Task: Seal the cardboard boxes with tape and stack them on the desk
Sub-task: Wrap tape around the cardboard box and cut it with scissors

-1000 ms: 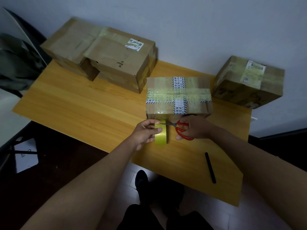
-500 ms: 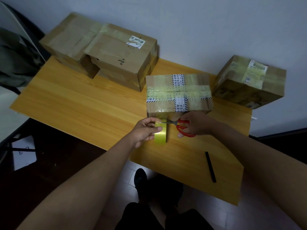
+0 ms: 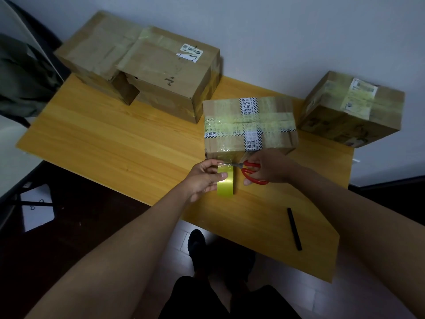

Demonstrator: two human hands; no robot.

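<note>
1. At the centre of the frame the left hand point(image 3: 204, 178) has its grip wrapped round a yellow-green tape roll point(image 3: 225, 181), thumb lying across the roll's face; the roll stands on edge just below the taped box point(image 3: 249, 125).
2. The right hand point(image 3: 270, 168) has its grip clenched on red-handled scissors point(image 3: 251, 171), whose blades point left and meet the clear strip of tape running from the roll up to the box's near face.
3. The taped box sits on the wooden bench point(image 3: 103, 143), its top crossed by yellowish and printed tape.
4. Another sealed box point(image 3: 351, 109) sits at the right edge, beside the taped one.
5. In the upper left two larger boxes point(image 3: 142, 67) rest against each other by the wall.
6. A black marker point(image 3: 294, 229) lies on the bench at lower right, well apart from the hands.
</note>
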